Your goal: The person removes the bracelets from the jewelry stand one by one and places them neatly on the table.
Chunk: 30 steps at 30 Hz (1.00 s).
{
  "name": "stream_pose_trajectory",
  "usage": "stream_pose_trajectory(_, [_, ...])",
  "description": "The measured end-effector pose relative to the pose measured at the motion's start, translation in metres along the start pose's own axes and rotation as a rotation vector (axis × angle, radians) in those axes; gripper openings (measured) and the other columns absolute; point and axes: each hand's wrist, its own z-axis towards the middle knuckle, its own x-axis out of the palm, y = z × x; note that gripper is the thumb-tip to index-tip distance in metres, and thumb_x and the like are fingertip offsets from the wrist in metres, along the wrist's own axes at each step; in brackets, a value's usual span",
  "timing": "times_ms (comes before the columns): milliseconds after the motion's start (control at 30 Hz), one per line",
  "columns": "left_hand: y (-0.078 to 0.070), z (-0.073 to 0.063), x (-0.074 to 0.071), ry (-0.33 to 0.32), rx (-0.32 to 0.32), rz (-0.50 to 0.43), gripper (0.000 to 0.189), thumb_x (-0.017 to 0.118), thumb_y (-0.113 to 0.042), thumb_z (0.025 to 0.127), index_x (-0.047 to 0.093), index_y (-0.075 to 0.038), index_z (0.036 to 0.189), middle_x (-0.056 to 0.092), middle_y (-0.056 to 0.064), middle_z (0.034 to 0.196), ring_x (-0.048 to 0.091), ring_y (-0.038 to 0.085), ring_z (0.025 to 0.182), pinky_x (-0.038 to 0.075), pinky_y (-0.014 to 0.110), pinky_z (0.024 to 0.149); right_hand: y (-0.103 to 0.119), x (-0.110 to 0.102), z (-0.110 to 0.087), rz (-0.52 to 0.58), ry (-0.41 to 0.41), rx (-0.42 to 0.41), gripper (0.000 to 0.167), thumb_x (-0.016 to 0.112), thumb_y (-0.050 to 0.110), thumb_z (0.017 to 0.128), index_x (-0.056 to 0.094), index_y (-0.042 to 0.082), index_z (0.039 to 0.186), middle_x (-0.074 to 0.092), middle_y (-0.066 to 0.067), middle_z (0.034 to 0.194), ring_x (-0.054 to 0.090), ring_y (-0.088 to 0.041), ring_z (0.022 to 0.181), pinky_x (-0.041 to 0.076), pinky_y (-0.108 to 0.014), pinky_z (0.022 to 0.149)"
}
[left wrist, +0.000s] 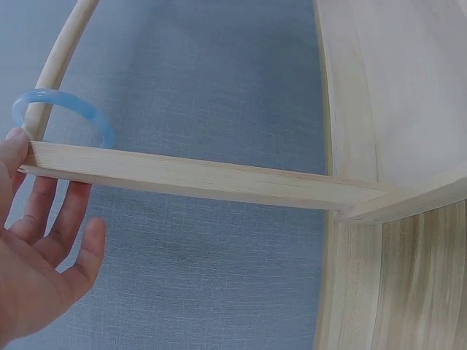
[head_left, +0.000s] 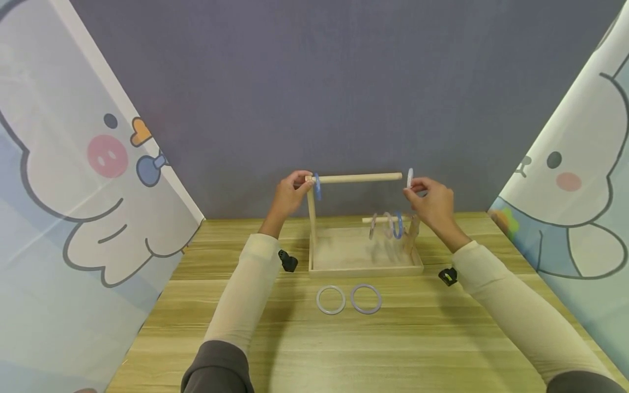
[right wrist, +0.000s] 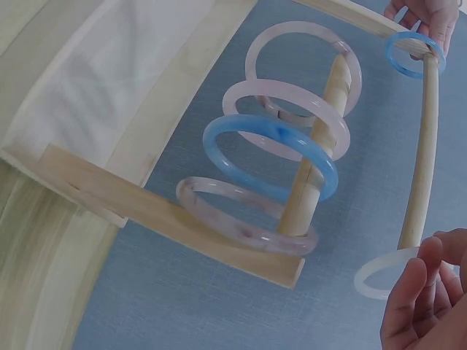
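Note:
A wooden bangle stand [head_left: 366,271] has a long upper rod [head_left: 363,178] and a shorter lower rod. My left hand [head_left: 290,194] grips the top of its left post, thumb and fingers on opposite sides, as the left wrist view shows. Right beside that hand, a blue bangle [left wrist: 66,100] hangs on the upper rod. My right hand [head_left: 433,203] pinches a white bangle [head_left: 410,178] upright at the rod's free right end; in the head view a small gap separates them. On the lower rod [right wrist: 314,175] hang several bangles, among them a blue one [right wrist: 219,149] and a pale pink one [right wrist: 237,91].
A whitish bangle [head_left: 319,300] and a greyish-purple bangle [head_left: 354,301] lie flat on the wood-grain table [head_left: 393,349] before the stand. Dark wrist devices show beside each forearm. A grey wall [head_left: 344,82] stands behind, with cartoon-printed panels at both sides.

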Motion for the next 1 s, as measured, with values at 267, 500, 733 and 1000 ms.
stream_pose_trajectory(267, [0.0, 0.0, 0.001, 0.0, 0.005, -0.004, 0.032, 0.064, -0.032, 0.102, 0.065, -0.016, 0.13, 0.071, 0.013, 0.121, 0.069, 0.032, 0.112, 0.056, 0.051, 0.094, -0.004, -0.003, -0.011, -0.002, -0.086, -0.103, 0.019, 0.076, 0.015, 0.09, 0.075, 0.001, 0.101, 0.077, -0.018, 0.09, 0.059, -0.006, 0.061, 0.036, -0.007, 0.058])
stream_pose_trajectory(500, [0.001, 0.0, 0.001, 0.012, -0.011, -0.018, 0.033, 0.063, -0.034, 0.102, 0.065, -0.017, 0.131, 0.07, 0.014, 0.125, 0.068, 0.032, 0.115, 0.056, 0.051, 0.097, -0.003, -0.006, -0.021, -0.009, -0.065, -0.173, 0.017, 0.077, 0.013, 0.09, 0.075, 0.0, 0.101, 0.076, -0.016, 0.086, 0.064, -0.022, 0.061, 0.038, -0.005, 0.055])
stream_pose_trajectory(733, [0.002, -0.001, 0.002, 0.001, 0.002, 0.006, 0.033, 0.062, -0.034, 0.103, 0.065, -0.017, 0.132, 0.07, 0.015, 0.126, 0.068, 0.031, 0.115, 0.056, 0.048, 0.096, 0.001, -0.006, -0.032, -0.015, -0.038, -0.217, 0.016, 0.079, 0.011, 0.088, 0.076, 0.001, 0.1, 0.076, -0.014, 0.082, 0.066, -0.022, 0.061, 0.039, -0.004, 0.056])
stream_pose_trajectory(1000, [0.003, 0.0, 0.0, 0.007, 0.014, -0.02, 0.035, 0.063, -0.034, 0.102, 0.064, -0.016, 0.132, 0.07, 0.016, 0.126, 0.068, 0.033, 0.116, 0.055, 0.051, 0.097, 0.001, -0.011, -0.041, -0.024, -0.046, -0.291, 0.018, 0.081, 0.007, 0.086, 0.077, 0.0, 0.103, 0.076, -0.014, 0.08, 0.065, -0.02, 0.055, 0.039, -0.005, 0.053])
